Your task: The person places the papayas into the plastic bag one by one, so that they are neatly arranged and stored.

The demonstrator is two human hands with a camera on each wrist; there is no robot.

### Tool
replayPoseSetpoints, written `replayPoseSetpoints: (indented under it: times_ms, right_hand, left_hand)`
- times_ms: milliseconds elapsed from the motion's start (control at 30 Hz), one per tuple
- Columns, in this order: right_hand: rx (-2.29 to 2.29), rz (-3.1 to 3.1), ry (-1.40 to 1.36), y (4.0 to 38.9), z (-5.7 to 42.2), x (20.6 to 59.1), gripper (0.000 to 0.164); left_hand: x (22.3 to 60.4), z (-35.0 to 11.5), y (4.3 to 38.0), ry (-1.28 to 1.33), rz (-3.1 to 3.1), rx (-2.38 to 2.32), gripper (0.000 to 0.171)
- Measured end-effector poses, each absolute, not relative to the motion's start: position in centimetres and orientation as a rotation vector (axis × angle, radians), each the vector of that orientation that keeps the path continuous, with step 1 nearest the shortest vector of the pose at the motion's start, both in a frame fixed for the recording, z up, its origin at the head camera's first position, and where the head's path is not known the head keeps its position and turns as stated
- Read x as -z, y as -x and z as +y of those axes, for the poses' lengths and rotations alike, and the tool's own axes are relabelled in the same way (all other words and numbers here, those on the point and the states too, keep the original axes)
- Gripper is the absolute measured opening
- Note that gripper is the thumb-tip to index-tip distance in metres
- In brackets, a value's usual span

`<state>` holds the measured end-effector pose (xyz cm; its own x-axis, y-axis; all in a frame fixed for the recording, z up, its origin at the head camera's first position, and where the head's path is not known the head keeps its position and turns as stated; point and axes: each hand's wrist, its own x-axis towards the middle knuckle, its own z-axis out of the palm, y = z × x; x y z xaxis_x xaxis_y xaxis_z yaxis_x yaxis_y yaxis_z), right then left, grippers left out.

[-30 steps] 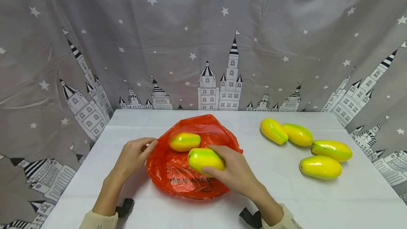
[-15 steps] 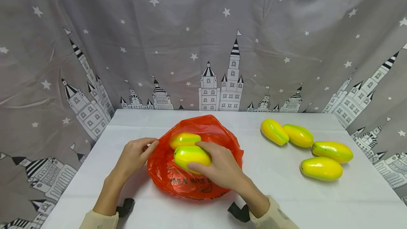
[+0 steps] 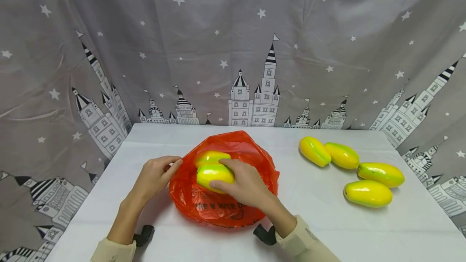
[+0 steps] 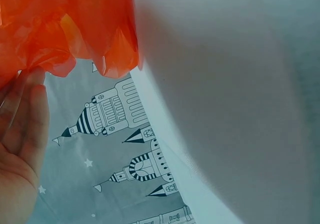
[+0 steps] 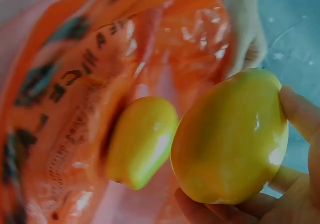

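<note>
My right hand (image 3: 251, 185) grips a yellow-green papaya (image 3: 212, 176) over the open mouth of a red plastic bag (image 3: 258, 153). In the right wrist view, thumb and fingers curve round the held papaya (image 5: 230, 139). Inside the bag lies a second papaya (image 5: 142, 141), which the held one partly covers in the head view. My left hand (image 3: 154, 175) pinches the bag's left rim between thumb and fingers. The left wrist view shows the fingers of this hand (image 4: 22, 134) right at the crumpled bag edge (image 4: 55, 64).
On the right of the white table (image 3: 309, 213) lie several more papayas, among them one at the front (image 3: 367, 193) and one at the back left (image 3: 314, 151). A grey curtain (image 3: 204, 51) printed with castles and stars hangs behind the table.
My right hand has moved left with its papaya, deeper over the bag and nearer the papaya inside. My left hand stays at the bag's rim.
</note>
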<state>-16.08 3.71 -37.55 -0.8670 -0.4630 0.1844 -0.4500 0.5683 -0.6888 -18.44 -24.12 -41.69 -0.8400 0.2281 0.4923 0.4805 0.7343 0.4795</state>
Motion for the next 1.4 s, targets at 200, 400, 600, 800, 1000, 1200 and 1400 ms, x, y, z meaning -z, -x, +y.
replayPoseSetpoints:
  times_ms: [200,400,600,800,1000,1200,1400]
  right_hand:
    - [1.179,2.752,0.796,17.2,2.8,38.9,0.066]
    - [1.135,2.74,0.803,17.6,1.8,39.2,0.065]
    - [1.109,2.749,0.795,17.6,1.3,39.5,0.065]
    - [1.081,2.787,0.771,17.7,1.0,39.9,0.065]
    - [1.091,2.826,0.747,18.0,0.7,40.4,0.064]
    - [1.121,2.819,0.699,18.2,0.4,41.0,0.065]
    - [1.158,2.799,0.657,18.4,0.3,41.4,0.065]
  left_hand:
    - [41.8,-24.1,18.6,0.548,-2.536,0.854,0.014]
    - [41.6,-24.1,18.4,0.539,-2.546,0.863,0.015]
    - [41.5,-24.0,18.4,0.535,-2.565,0.884,0.017]
    - [41.5,-24.0,18.3,0.528,-2.571,0.893,0.017]
    - [41.6,-24.0,18.4,0.532,-2.571,0.894,0.017]
    - [41.6,-23.9,18.4,0.534,-2.577,0.888,0.017]
    - [41.4,-23.9,18.3,0.524,-2.58,0.886,0.018]
